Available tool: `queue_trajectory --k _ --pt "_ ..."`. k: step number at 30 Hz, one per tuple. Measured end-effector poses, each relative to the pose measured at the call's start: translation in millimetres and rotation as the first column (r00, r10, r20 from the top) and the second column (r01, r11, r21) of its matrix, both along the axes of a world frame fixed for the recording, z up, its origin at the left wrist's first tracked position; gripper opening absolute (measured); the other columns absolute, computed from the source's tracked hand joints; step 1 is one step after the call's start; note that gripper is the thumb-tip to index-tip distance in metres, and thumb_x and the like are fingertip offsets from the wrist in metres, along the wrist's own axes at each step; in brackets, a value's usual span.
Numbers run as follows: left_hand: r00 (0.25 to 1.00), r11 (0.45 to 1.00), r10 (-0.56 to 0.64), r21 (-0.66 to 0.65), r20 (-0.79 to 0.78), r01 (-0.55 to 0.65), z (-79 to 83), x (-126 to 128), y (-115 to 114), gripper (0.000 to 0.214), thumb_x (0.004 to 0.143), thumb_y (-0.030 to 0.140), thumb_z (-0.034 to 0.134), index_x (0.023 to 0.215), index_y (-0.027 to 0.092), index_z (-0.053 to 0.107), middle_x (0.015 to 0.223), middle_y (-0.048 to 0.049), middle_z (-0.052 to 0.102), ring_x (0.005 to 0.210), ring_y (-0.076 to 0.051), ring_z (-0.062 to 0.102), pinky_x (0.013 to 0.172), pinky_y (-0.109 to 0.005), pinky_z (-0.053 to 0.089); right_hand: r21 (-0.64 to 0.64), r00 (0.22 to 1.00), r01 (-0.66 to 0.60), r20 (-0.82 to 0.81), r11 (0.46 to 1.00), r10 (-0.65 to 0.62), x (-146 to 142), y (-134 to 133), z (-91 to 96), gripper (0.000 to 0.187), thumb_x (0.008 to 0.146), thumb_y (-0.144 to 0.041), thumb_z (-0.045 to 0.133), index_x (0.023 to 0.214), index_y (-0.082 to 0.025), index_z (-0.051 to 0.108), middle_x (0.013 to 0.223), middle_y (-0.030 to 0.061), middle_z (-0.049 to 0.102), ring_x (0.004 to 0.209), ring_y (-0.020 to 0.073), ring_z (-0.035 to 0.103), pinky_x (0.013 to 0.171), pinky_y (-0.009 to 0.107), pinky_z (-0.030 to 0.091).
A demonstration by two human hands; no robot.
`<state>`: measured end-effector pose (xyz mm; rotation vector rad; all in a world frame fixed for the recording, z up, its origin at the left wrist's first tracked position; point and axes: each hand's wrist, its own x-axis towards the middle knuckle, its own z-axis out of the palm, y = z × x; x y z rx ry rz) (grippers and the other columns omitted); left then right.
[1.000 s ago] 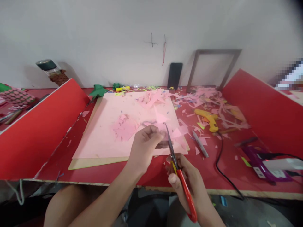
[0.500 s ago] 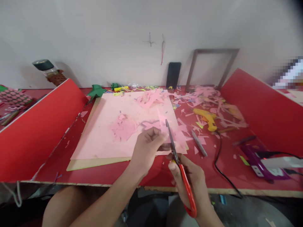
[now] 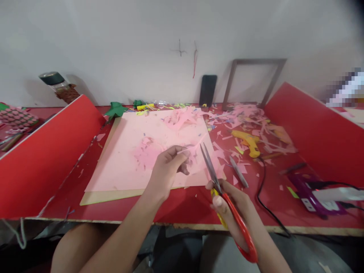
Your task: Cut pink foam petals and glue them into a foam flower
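My right hand is closed around the red and yellow handles of a pair of scissors. Their blades are slightly parted and point away from me. To the left, my left hand pinches a thin pink paper piece, which reaches up toward the blade tips without clearly touching them. Both are over a large pink sheet on the red table. Cut pink paper lies on the sheet left of my left hand, and a pink heap sits at its far edge.
Pink scraps cover the back right, near a yellow glue gun with a black cord. A grey pen-like stick lies nearby. A purple power strip is at right. Red panels border both sides. A dark phone leans on the wall.
The scissor blades have opened, and my right hand has moved slightly right and toward me. My left hand has drawn left with the pink paper, away from the blades.
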<state>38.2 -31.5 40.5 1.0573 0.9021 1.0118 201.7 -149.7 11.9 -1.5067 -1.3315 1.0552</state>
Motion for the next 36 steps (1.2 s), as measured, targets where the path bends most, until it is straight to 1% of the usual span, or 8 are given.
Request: queue_trajectory --k 2,6,9,15,20,26,33,36 --pt "1.000 1.000 0.009 -0.002 0.008 -0.009 1.3 -1 -1 0.020 0.084 0.031 0.070 0.073 0.017 0.061 0.063 0.0025 0.057 0.055 -0.009 0.053 0.056 -0.020 0.048 -0.033 0.999 0.034 0.019 0.999 -0.034 -2 -3 1.5 0.052 0.086 -0.067 0.060 0.103 -0.018 0.067 0.060 -0.0040 0.047 0.050 0.0112 0.040 0.045 0.023 0.030" --pt "0.999 0.999 0.036 -0.034 0.028 -0.035 2.3 0 -4 0.023 0.083 0.035 0.071 0.077 0.018 0.058 0.072 -0.0019 0.066 0.064 -0.014 0.065 0.060 -0.025 0.054 0.000 0.998 0.067 0.019 0.998 -0.067 -11 -8 3.0 0.056 0.085 -0.068 0.060 0.097 -0.015 0.071 0.060 -0.0017 0.052 0.052 0.0119 0.044 0.048 0.023 0.034" --pt "0.999 0.995 0.046 -0.093 0.023 -0.043 3.2 2 -7 0.026 0.081 0.037 0.073 0.079 0.018 0.056 0.075 -0.0023 0.069 0.062 -0.015 0.068 0.063 -0.028 0.057 0.010 0.998 0.069 0.006 0.998 -0.070 -19 -8 3.3 0.054 0.087 -0.067 0.059 0.095 -0.015 0.072 0.059 -0.0017 0.052 0.051 0.0116 0.044 0.047 0.022 0.034" --pt "1.000 0.991 0.016 -0.134 0.026 -0.012 3.6 6 -11 0.025 0.082 0.035 0.073 0.078 0.017 0.055 0.079 -0.0032 0.073 0.061 -0.014 0.071 0.064 -0.025 0.058 0.035 0.998 0.069 -0.004 0.997 -0.069 -22 -1 -0.3 0.047 0.090 -0.060 0.060 0.096 -0.014 0.072 0.066 0.0001 0.058 0.057 0.0123 0.045 0.051 0.023 0.036" --pt "0.999 0.992 0.022 -0.121 0.037 -0.018 -0.7 8 -11 0.024 0.082 0.033 0.073 0.078 0.016 0.058 0.085 -0.0050 0.074 0.068 -0.017 0.074 0.065 -0.026 0.060 0.072 0.999 0.039 0.023 0.997 -0.041 -18 3 -10.7 0.041 0.090 -0.053 0.063 0.102 -0.015 0.072 0.062 -0.0022 0.054 0.055 0.0123 0.045 0.049 0.022 0.037" --pt "0.999 0.989 0.015 -0.145 0.033 -0.010 -5.3 11 -10 0.020 0.084 0.031 0.071 0.079 0.016 0.059 0.084 -0.0055 0.075 0.070 -0.018 0.074 0.067 -0.028 0.061 0.105 0.997 0.051 0.056 0.993 -0.057 -19 6 -19.8 0.040 0.091 -0.052 0.063 0.104 -0.015 0.072 0.063 -0.0017 0.057 0.055 0.0128 0.050 0.051 0.021 0.041" --pt "1.000 0.991 0.009 -0.137 0.025 -0.006 -6.5 12 -11 0.021 0.085 0.032 0.070 0.078 0.016 0.059 0.084 -0.0061 0.075 0.068 -0.017 0.073 0.069 -0.029 0.060 0.131 0.991 0.077 0.100 0.988 -0.090 -20 7 -19.1 0.042 0.092 -0.054 0.061 0.102 -0.014 0.073 0.058 -0.0039 0.050 0.051 0.0103 0.043 0.047 0.020 0.035" --pt "0.999 0.990 -0.003 -0.140 0.037 0.009 -6.8 12 -11 0.023 0.085 0.035 0.070 0.078 0.017 0.057 0.086 -0.0060 0.076 0.069 -0.017 0.073 0.069 -0.029 0.060 0.121 0.984 0.095 0.136 0.988 -0.111 -21 6 -17.0 0.043 0.091 -0.056 0.062 0.093 -0.014 0.073 0.057 -0.0032 0.050 0.049 0.0102 0.042 0.045 0.021 0.034"
